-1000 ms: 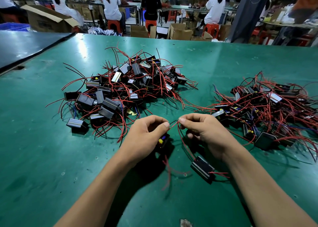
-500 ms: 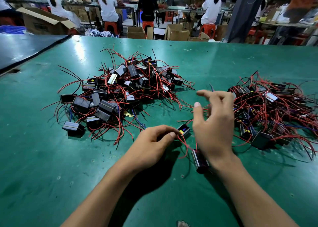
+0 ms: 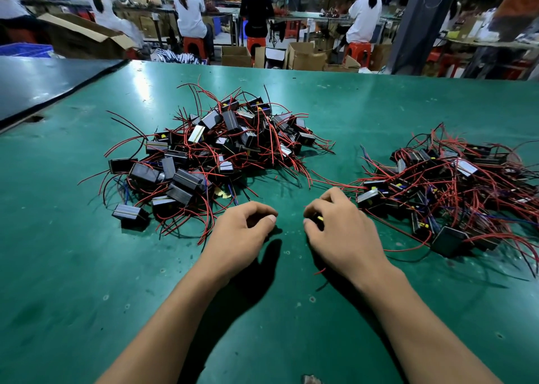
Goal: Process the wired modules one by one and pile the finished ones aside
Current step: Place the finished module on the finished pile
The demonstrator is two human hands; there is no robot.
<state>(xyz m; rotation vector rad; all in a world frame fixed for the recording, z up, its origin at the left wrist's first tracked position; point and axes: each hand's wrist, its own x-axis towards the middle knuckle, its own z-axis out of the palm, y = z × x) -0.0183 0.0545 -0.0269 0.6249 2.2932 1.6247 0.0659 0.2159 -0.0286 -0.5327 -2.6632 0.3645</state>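
The right hand (image 3: 341, 233) had dropped onto a module (image 3: 319, 218), fingers clamped round it; the left hand (image 3: 242, 229) was curled, hold unclear. Processing step; next likely needed gripping its wires (image 3: 320, 271).

Your counter (image 3: 87, 267) is glossy teal green, speckled with small pale marks. The left pile (image 3: 215, 150) is black modules tangled in red wires, a few with pale shiny faces. The right pile (image 3: 455, 185) is black too, with red wires, some blue ones and yellow spots. The module (image 3: 319, 218) under your right grip (image 3: 341, 235) shows yellow.
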